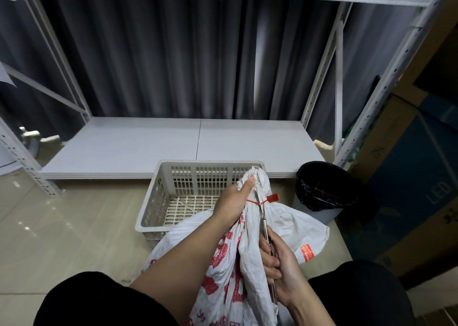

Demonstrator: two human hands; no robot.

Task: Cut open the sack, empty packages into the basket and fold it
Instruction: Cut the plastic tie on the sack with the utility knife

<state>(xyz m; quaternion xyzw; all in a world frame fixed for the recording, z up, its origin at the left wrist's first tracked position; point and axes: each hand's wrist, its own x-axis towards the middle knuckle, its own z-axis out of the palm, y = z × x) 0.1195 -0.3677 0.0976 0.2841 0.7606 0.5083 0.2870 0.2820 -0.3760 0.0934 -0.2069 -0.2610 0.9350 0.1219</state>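
Observation:
A white woven sack [292, 224] with red print stands between my knees, its neck bunched and tied with a red zip tie [266, 200]. My left hand [233, 201] grips the neck just below the tie, thumb up on the gathered top. My right hand [277, 263] holds metal scissors [264, 222], whose blades point up along the sack and reach the tie. Behind the sack sits an empty white plastic basket [158, 201] on the floor.
A black-lined bin [324, 189] stands right of the basket. A low white shelf board [173, 147] of a metal rack lies beyond, with dark curtains behind. Cardboard boxes [406, 177] stack at the right. Glossy tiled floor spreads to the left.

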